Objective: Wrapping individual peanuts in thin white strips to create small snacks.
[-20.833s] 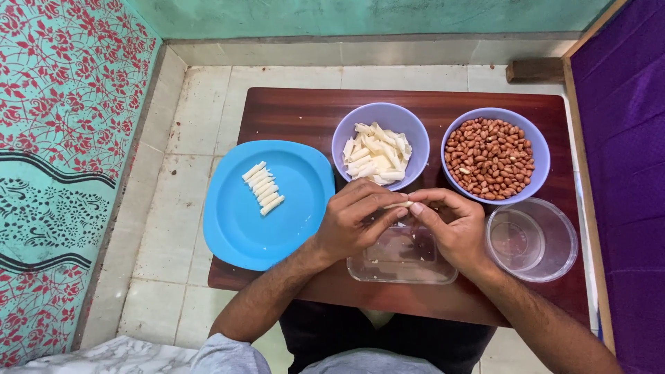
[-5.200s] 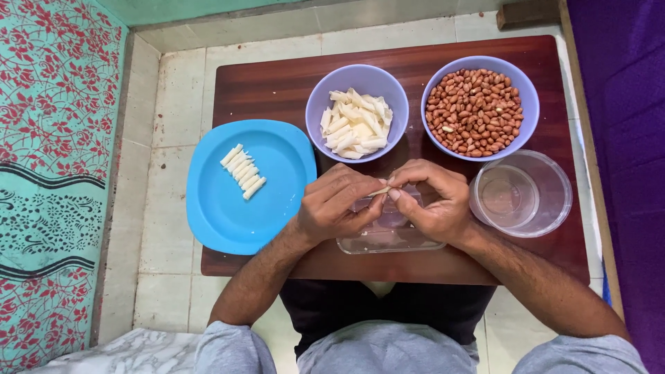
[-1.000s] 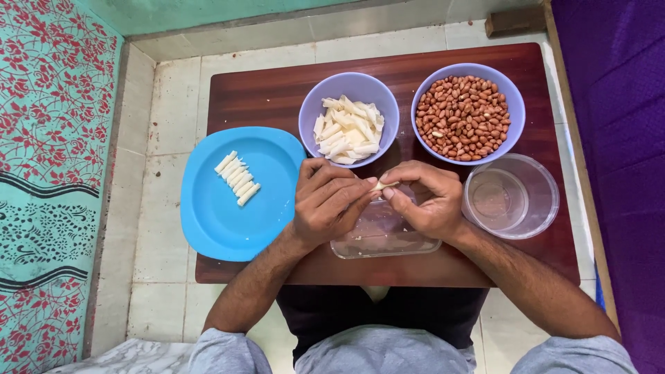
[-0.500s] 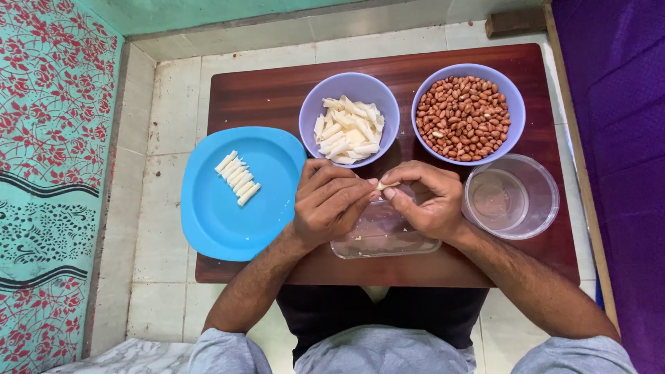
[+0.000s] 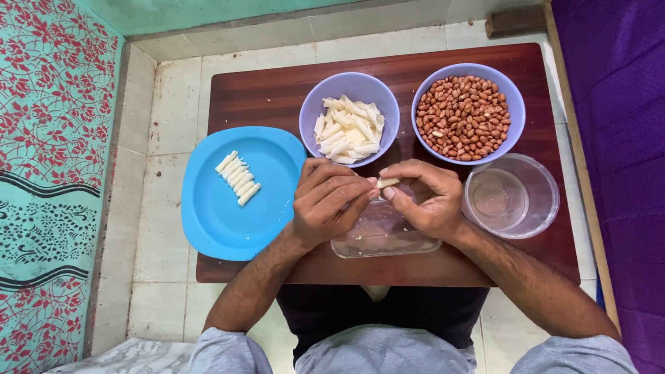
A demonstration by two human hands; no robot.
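At table centre, seen from above, two bare hands meet over a clear tray (image 5: 384, 239). Left hand (image 5: 325, 204) and right hand (image 5: 429, 201) pinch one pale tube (image 5: 388, 183) between their fingertips, both closed narrowly on it.

At 12 o'clock from the hands sits a lilac bowl (image 5: 350, 114) heaped with more pale tubes. At 1 o'clock, a second lilac bowl (image 5: 467, 114) is full of peanuts (image 5: 463, 118). At 3 o'clock, just beside the right hand, stands an empty clear cup (image 5: 511, 196). At 9 o'clock lies a blue plate (image 5: 239, 194) with a short row of tubes (image 5: 237, 178) laid side by side.

Judging by this, the work looks early: only a few tubes are lined up on the plate, while both bowls remain nearly full.

Room is tight. The dark wooden tabletop (image 5: 267, 90) is small; the plate overhangs its left edge, and the tray sits close to the near edge. Bare wood shows only at 11 o'clock and along the far edge. Tiled floor (image 5: 163, 111) surrounds the table.
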